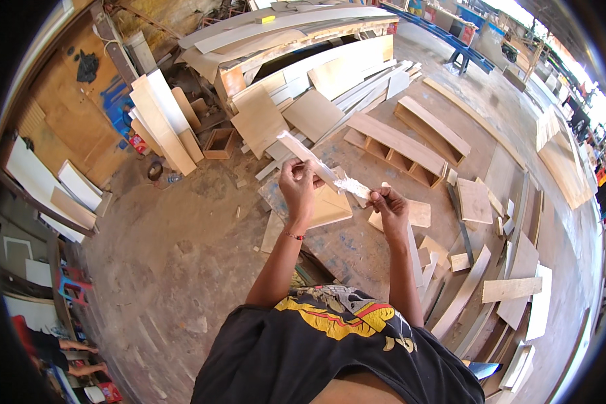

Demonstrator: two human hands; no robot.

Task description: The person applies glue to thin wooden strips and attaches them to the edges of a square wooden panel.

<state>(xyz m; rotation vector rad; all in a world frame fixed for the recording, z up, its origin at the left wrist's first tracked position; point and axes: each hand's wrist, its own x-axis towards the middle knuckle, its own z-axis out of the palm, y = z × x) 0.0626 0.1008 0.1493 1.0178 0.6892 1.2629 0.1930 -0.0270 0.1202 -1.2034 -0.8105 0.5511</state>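
Observation:
A long white strip, ragged and crumpled along its right half, is held up in front of my chest. My left hand is closed round it near the middle, and its smooth end sticks out toward the far left. With thumb and fingers, my right hand pinches the ragged end. Whether the strip is paper, tape or thin edging, I cannot tell. Below it lie a square light wood panel and a small board, both partly behind my hands.
Long wooden box frames lie beyond my right hand. Farther off, loose boards lean against a workbench. Offcuts and planks are scattered to the right. Tall boards stand at the left. Another person is at the lower left.

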